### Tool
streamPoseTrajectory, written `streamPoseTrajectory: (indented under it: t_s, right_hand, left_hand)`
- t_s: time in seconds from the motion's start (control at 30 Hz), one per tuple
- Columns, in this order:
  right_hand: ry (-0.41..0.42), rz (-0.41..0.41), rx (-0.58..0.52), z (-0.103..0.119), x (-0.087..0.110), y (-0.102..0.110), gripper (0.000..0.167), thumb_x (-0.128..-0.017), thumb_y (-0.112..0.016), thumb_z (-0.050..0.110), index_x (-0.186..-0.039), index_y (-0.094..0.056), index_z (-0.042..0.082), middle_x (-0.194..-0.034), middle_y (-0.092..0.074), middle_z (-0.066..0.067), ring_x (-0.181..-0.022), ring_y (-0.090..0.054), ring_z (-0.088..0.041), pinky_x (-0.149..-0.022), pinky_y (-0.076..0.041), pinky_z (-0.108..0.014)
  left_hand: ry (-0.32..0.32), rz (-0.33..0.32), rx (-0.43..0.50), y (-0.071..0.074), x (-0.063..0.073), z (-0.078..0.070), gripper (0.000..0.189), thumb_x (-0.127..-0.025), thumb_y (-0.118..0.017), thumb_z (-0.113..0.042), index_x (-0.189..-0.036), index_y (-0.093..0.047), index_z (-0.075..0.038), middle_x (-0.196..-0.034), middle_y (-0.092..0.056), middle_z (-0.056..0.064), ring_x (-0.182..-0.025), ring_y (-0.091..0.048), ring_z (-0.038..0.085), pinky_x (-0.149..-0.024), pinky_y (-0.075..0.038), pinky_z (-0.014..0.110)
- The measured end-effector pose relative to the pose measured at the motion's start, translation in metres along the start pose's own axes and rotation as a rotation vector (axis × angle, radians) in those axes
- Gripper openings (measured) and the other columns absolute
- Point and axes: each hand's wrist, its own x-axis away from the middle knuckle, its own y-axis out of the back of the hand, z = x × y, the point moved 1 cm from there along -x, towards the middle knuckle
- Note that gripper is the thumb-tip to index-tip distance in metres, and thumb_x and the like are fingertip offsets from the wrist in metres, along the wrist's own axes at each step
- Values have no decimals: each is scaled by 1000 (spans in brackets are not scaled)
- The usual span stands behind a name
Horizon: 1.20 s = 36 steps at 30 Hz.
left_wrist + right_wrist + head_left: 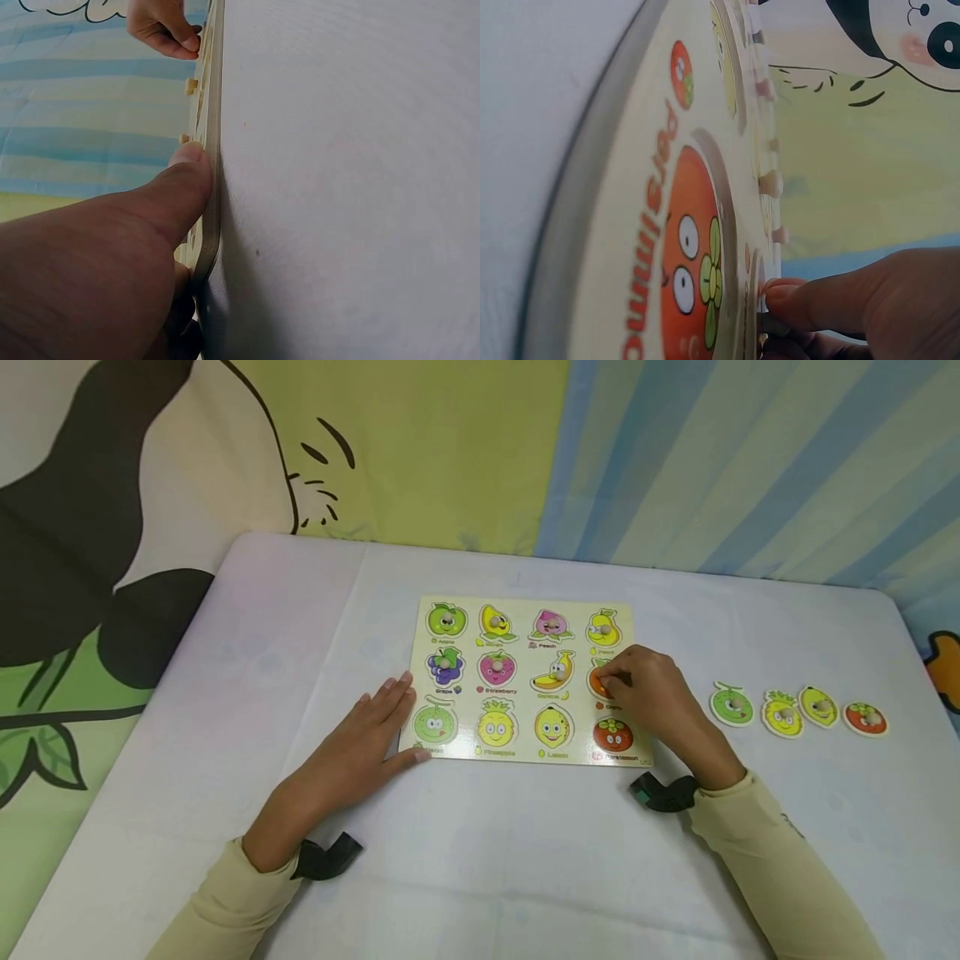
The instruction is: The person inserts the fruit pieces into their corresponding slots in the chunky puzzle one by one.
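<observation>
A cream fruit puzzle board (522,614) lies flat on the table. My right hand (656,693) is over its right edge, thumb and fingertips pinching the orange piece (595,683) at the orange's place; the fingers hide the knob and part of the picture. In the right wrist view, the thumb (787,292) is close to the board, beyond the printed persimmon recess (681,172). My left hand (360,739) rests at the board's lower left corner, fingers extended, its thumb (184,180) along the near edge. Knobbed pieces fill the two upper rows, while the bottom-row pictures show no knobs.
Right of the board lie four loose knobbed pieces: a melon (726,708), a pineapple (780,722), a lemon (813,705) and a persimmon (858,717). A white cloth (480,860) covers the table. Behind it hangs a printed curtain (450,452).
</observation>
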Motion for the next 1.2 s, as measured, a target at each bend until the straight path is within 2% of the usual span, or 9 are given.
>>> streamPoseTrajectory:
  t_s: [0.27,0.43,0.73,1.2]
  right_hand:
    - [13,-24,45,-1,-1,-3,13,-90,-67,0,-100,-74,-4,-99,-63,-15,-88,-56,-29,-75,-47,-40]
    - [34,-36,16,-4,-1,-4,13,-90,-68,0,-101,-74,-2,-99,-63,-13,-87,-56,-27,-74,-48,-39]
    - [23,-22,-30,-9,0,-4,14,-91,-66,1,-103,-74,-2,-100,-62,-12,-87,-56,-26,-74,-48,-38]
    - [66,-57,-46,-14,3,-6,13,-91,-67,2,-102,-74,2,-97,-61,-10,-81,-53,-23,-68,-46,-36]
  left_hand:
    - [9,18,-8,1,-1,1,86,-94,-63,-44,-153,-19,1,-162,-4,8,-148,-1,26,-117,-9,49]
    - [9,17,-4,1,-2,1,86,-94,-63,-43,-153,-20,2,-162,-5,9,-148,-1,26,-117,-9,49]
    - [15,22,5,1,-2,1,86,-93,-64,-43,-153,-20,2,-162,-5,9,-148,-1,26,-117,-8,48]
    - [12,20,13,1,-1,1,85,-94,-63,-42,-152,-20,3,-162,-6,9,-148,-2,27,-117,-9,49]
